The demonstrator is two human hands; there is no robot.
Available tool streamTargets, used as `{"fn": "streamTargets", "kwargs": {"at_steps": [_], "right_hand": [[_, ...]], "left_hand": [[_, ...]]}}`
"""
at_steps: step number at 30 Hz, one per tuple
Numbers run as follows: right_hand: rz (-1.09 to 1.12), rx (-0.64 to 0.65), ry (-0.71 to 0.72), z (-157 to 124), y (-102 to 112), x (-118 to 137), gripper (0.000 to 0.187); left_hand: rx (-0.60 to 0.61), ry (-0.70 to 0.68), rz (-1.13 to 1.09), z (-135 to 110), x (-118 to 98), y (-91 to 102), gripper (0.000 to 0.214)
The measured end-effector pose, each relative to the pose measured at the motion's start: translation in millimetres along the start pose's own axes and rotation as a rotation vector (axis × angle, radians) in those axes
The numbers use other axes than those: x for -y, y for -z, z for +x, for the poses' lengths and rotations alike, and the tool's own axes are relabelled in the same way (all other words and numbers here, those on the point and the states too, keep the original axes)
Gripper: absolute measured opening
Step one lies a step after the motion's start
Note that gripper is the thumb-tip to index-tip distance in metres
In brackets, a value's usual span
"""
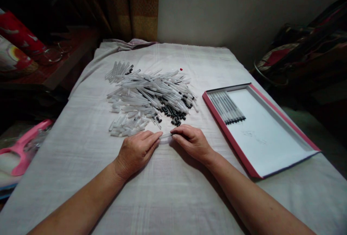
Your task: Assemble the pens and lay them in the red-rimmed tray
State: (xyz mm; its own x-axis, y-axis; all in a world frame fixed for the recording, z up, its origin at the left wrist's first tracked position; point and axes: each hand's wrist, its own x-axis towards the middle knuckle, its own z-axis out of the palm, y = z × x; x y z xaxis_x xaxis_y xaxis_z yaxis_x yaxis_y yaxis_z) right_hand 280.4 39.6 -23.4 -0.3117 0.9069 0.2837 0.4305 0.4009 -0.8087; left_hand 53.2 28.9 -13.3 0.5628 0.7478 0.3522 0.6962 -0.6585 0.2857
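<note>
Pink-walled box (pixel 271 119) — clear pens (pixel 227 107), black-tipped, in its far left corner

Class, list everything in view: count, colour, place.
Tubes: many, translucent, central heap
Plugs: many, black, heap's near side
Piece: one, red, beyond heap
Tray: one, pink and white, right
Tube row: one, clear and black, inside tray
Cloth: one, whitish, tabletop
Patterned items: two, red and white, left
Glasses: one pair, clear, left
Handled item: one, pink, left edge
Curtain: one, brown, back left
Wall: one, grey, back
Clutter: count unclear, dark, right
Held tube: one, clear, between hands
Left hand, right hand: two, bare, at held tube
</note>
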Motion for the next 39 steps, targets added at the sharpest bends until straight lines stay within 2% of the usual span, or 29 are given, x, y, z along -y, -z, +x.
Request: {"fn": "streamTargets", "kwargs": {"at_steps": [5, 7, 9, 13, 16, 23, 26, 33, 39], "right_hand": [[-0.143, 0.044, 0.006, -1.1, -0.8, 2.3, 0.033], [-0.141, 0.031, 0.0, -2.4, -1.0, 3.6, 0.029], [-0.101, 0.012, -0.009, -4.0, -0.7, 5.1, 0.016], [-0.069, 0.013, 0.009, -5.7, 0.4, 6.9, 0.009], [-0.106, 0.029, 0.006, -5.5, 0.6, 6.9, 0.017], [-0.069, 0.023, 0.002, -7.4, 0.6, 5.4, 0.008], [-0.084, 0.037, 0.002, -6.7, 0.6, 5.4, 0.013], [-0.089, 0.029, 0.047, -6.4, 1.0, 5.7, 0.009], [-0.068, 0.02, 0.04, -7.0, 1.2, 5.6, 0.015]], "left_hand": [[-0.032, -0.024, -0.012, -1.8, -0.2, -1.5, 0.03], [-0.046, -0.021, -0.015, -1.7, -0.2, -1.9, 0.03], [-0.052, -0.016, -0.024, -1.3, -0.1, -1.9, 0.029], [-0.061, -0.024, -0.042, -1.0, 0.1, -1.3, 0.028], [-0.049, -0.03, -0.047, -1.5, 0.5, -1.0, 0.028], [-0.054, -0.025, -0.05, -1.7, 1.0, -1.1, 0.027], [-0.053, -0.03, -0.048, -1.5, 1.1, -1.5, 0.027], [-0.079, -0.058, -0.046, -0.3, 0.3, -0.8, 0.026], [-0.09, -0.061, -0.048, -0.1, -0.5, -0.3, 0.025]]}}
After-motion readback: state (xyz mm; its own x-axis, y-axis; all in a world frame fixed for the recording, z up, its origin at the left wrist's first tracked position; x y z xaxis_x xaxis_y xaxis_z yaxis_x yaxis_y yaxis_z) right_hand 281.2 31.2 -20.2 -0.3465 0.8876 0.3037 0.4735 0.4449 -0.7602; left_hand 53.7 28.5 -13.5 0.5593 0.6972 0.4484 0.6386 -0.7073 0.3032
